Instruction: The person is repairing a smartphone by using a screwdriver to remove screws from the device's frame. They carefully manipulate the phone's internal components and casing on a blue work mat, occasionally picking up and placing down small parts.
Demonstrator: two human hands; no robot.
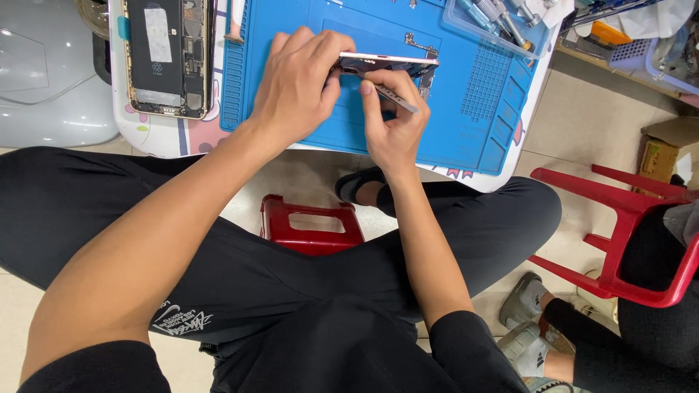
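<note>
My left hand grips a thin phone screen panel by its left end, holding it edge-on above a blue work mat. My right hand holds a slim metal tool under the panel, with its upper end against the panel's underside. An opened phone body with bare inner parts lies on the white table left of the mat.
A clear tray of screwdrivers sits at the mat's far right corner. A red stool stands between my legs. A red chair and another person's legs and shoes are at right. Cardboard box by the wall.
</note>
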